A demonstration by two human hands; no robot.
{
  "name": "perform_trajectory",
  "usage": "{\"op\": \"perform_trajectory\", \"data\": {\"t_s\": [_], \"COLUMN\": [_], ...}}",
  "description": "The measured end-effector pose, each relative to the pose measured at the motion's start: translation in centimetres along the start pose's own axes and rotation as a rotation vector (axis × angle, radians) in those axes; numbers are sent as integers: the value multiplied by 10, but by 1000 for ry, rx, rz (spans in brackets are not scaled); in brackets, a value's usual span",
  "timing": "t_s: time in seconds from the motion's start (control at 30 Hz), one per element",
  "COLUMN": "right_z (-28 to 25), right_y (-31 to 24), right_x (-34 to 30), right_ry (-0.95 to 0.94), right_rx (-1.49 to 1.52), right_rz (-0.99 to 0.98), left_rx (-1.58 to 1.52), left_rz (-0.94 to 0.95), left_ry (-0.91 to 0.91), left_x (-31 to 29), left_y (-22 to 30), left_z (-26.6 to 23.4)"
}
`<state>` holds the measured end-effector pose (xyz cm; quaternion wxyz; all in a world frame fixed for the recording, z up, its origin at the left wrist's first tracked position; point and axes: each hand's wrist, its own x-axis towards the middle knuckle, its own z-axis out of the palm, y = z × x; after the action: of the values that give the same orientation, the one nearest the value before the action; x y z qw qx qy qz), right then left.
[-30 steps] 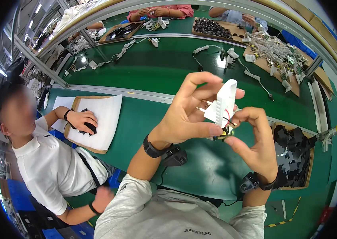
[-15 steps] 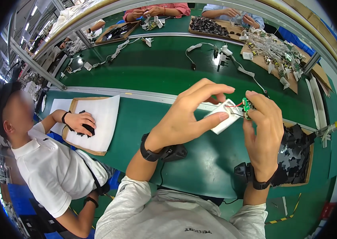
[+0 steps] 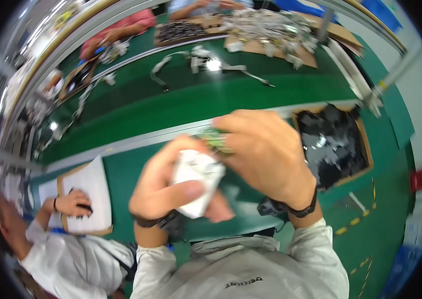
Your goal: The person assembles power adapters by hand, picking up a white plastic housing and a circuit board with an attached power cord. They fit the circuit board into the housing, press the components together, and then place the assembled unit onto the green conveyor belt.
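Observation:
My left hand (image 3: 158, 187) is closed round a white plastic charger housing (image 3: 197, 172), thumb pressed on its face. The housing is tilted, its open end toward my right hand. Between the fingertips of my right hand (image 3: 268, 157) is a small green circuit board (image 3: 212, 139), just above that open end. A short dark wire end shows between board and housing, blurred. Both hands are above the green table, and motion smears the fingers.
A cardboard tray (image 3: 369, 157) of black cut sheets lies to the right. At the left, a co-worker's hand (image 3: 74, 203) rests on a black piece over a white sheet (image 3: 99, 184). Beyond the metal rail, cables and plugs (image 3: 201, 60) lie on a green belt (image 3: 136, 114); farther are heaped cables (image 3: 271, 30).
The view has turned to the right. My hands, with the housing and board, are closer together and lower left in the picture. The housing now stands more upright.

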<state>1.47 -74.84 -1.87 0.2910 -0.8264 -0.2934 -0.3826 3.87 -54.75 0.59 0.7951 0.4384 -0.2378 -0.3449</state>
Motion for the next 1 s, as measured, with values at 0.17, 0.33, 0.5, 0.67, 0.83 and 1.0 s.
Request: {"op": "perform_trajectory", "data": {"t_s": [0.17, 0.33, 0.5, 0.67, 0.83, 1.0], "right_z": [-71, -134, -121, -112, -117, -133], "right_y": [-5, 55, 89, 92, 102, 93], "right_x": [-1, -57, -142, -160, -162, -130], "right_ry": [62, -254, -660, -601, -530, -532], "right_rx": [-135, -488, -644, -565, -389, -293], "right_rz": [90, 612, 740, 765, 828, 957], "left_rx": [62, 692, 258, 164, 151, 251], "left_rz": [276, -11, -106, 53, 39, 40], "left_ry": [-63, 20, -137, -62, -68, 18], "left_x": [-3, 11, 32, 25, 29, 35], "left_y": [6, 11, -5, -3, -4, -13], "left_z": [-13, -8, -15, -27, -27, -18]}}
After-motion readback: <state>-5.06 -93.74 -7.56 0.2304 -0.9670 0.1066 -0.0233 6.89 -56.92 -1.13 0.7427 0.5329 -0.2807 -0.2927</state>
